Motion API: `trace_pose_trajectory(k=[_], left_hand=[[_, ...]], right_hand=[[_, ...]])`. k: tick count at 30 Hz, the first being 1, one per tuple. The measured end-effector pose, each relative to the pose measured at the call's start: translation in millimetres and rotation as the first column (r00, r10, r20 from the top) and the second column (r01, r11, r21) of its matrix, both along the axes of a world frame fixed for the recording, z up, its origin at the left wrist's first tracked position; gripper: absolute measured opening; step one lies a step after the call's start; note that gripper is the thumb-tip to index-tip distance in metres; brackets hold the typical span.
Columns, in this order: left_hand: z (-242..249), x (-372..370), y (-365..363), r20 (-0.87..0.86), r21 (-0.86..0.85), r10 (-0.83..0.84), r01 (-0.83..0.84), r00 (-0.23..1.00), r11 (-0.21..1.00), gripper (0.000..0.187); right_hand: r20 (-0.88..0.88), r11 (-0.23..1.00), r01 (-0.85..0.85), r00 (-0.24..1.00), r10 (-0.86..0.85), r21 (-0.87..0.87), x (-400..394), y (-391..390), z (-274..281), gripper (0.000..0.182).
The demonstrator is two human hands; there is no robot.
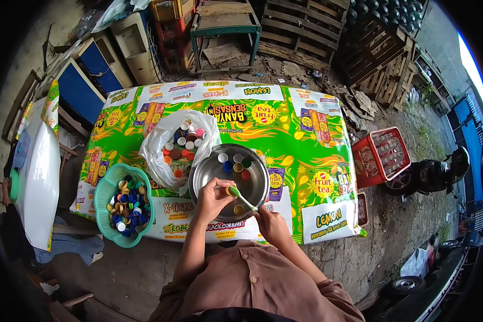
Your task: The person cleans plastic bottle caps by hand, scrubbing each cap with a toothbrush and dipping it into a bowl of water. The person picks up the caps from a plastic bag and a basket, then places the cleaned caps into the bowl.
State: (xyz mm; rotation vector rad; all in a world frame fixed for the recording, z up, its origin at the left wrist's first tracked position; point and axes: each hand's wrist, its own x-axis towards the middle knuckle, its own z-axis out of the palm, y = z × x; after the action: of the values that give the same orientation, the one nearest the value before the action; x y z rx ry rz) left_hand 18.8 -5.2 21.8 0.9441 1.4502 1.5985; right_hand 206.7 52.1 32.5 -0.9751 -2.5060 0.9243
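Over the front of a round metal bowl (261, 180), my left hand (214, 198) pinches a gold bottle cap (230, 189). My right hand (271, 221) is closed on the handle of a green and white brush (243, 199), its head against the cap. Several loose caps, white, blue, green, gold and red, lie in the bowl, one gold cap (238, 209) near its front. Left of the bowl is an open white plastic bag (155, 147) with caps inside. A turquoise basket (101, 206) full of mixed caps stands at the table's left front.
A green printed sheet (306, 155) covers the table. To the right stands a red crate (364, 161) of bottles, with a motorbike (434, 174) beyond. Wooden pallets (300, 32) and a green-framed stand (225, 29) are behind. A white sack (40, 182) lies at the left.
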Motion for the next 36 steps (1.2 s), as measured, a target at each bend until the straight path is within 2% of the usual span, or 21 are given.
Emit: trace_pose_trajectory(k=[2, 4, 8, 10, 12, 14, 16, 18, 20, 22, 23, 24, 25, 27, 28, 30, 32, 34, 36], left_hand=[[0.6, 0.7, 1.2, -0.05, 0.047, 0.018, -0.015, 0.999, 0.999, 0.026], [1.7, 4.5, 4.2, -0.203, 0.116, 0.095, -0.073, 0.974, 0.991, 0.029], [2.8, 5.5, 4.6, -0.274, 0.189, 0.185, -0.136, 0.944, 0.973, 0.027], [5.0, 8.8, 5.5, -0.36, 0.189, 0.265, -0.208, 0.895, 0.96, 0.026], [3.0, 6.6, 6.8, -0.38, 0.201, 0.274, -0.209, 0.883, 0.957, 0.027], [1.2, 5.2, 7.4, -0.403, 0.215, 0.284, -0.212, 0.87, 0.953, 0.027], [-0.6, 5.9, 6.5, -0.441, 0.192, 0.26, -0.193, 0.859, 0.962, 0.028], [-0.9, 4.7, 6.2, -0.447, 0.188, 0.263, -0.197, 0.855, 0.962, 0.028], [-1.7, 4.2, 5.6, -0.45, 0.184, 0.261, -0.197, 0.854, 0.963, 0.029], [-2.7, 3.3, 3.9, -0.457, 0.154, 0.166, -0.106, 0.874, 0.982, 0.026], [-2.8, 5.2, 3.7, -0.457, 0.154, 0.168, -0.108, 0.874, 0.982, 0.026], [-2.5, 7.2, 3.9, -0.203, 0.131, 0.117, -0.091, 0.972, 0.987, 0.026], [-2.5, 8.8, 3.6, 0.068, 0.112, 0.061, -0.069, 0.996, 0.991, 0.025], [-2.5, 4.2, 1.1, 0.077, 0.082, -0.004, -0.002, 0.997, 0.997, 0.028], [-2.7, 1.3, -0.3, 0.09, 0.052, -0.065, 0.06, 0.994, 0.997, 0.031], [-6.6, 0.8, -2.4, 0.077, 0.044, -0.087, 0.084, 0.993, 0.995, 0.03], [-6.8, 1.0, -3.9, 0.314, 0.088, -0.142, 0.12, 0.939, 0.989, 0.026], [-18.8, -1.2, -3.8, 0.32, 0.09, -0.165, 0.143, 0.933, 0.986, 0.026], [-27.1, -1.9, -4.6, 0.337, 0.091, -0.207, 0.188, 0.918, 0.978, 0.033]], right_hand=[[-0.106, 0.999, 0.043, 0.993, -0.043, 0.001, 0.8, 3.1, -5.1, 0.018], [-0.105, 0.998, 0.05, 0.993, -0.055, -0.043, -1.9, -1.3, -5.0, 0.019], [-0.081, 0.998, 0.028, 0.996, -0.032, -0.052, -0.2, -1.8, -11.4, 0.019], [-0.107, 0.984, 0.112, 0.986, -0.127, -0.14, -1.2, 1.5, -3.0, 0.019], [-0.127, 0.993, 0.065, 0.989, -0.077, -0.095, -0.2, -1.3, 1.9, 0.019], [-0.04, 0.996, 0.047, 0.998, -0.05, -0.078, -0.6, -2.9, -4.5, 0.018], [-0.099, 0.986, 0.115, 0.987, -0.127, -0.12, -1.1, 3.9, -5.9, 0.018], [-0.078, 0.996, 0.043, 0.996, -0.049, -0.08, 0.4, 3.4, -0.4, 0.018], [-0.048, 0.996, 0.045, 0.998, -0.049, -0.076, 0.2, 1.3, -0.9, 0.018], [-0.018, 0.997, 0.046, 0.999, -0.047, -0.067, 0.3, 3.3, -0.6, 0.018], [-0.076, 0.994, 0.06, 0.995, -0.067, -0.092, -0.5, 7.3, -0.4, 0.018], [-0.136, 0.99, 0.073, 0.987, -0.089, -0.118, -1.8, 9.5, -0.7, 0.018], [-0.137, 0.99, 0.074, 0.986, -0.09, -0.119, -2.2, 8.2, -1.8, 0.018], [-0.165, 0.991, 0.004, 0.986, -0.026, -0.132, -3.1, 5.2, -3.5, 0.018], [-0.166, 0.991, 0.005, 0.986, -0.027, -0.13, -3.8, 6.4, -2.9, 0.018], [-0.128, 0.992, 0.015, 0.991, -0.031, -0.128, -5.4, 8.6, -1.0, 0.017], [-0.121, 0.995, -0.018, 0.993, 0.006, -0.1, -4.9, 4.3, -1.0, 0.017], [-0.112, 0.996, -0.053, 0.993, 0.045, -0.072, -5.1, 4.2, -1.0, 0.017], [-0.098, 0.995, 0.01, 0.995, -0.02, -0.1, -4.9, 5.4, -1.8, 0.017]])
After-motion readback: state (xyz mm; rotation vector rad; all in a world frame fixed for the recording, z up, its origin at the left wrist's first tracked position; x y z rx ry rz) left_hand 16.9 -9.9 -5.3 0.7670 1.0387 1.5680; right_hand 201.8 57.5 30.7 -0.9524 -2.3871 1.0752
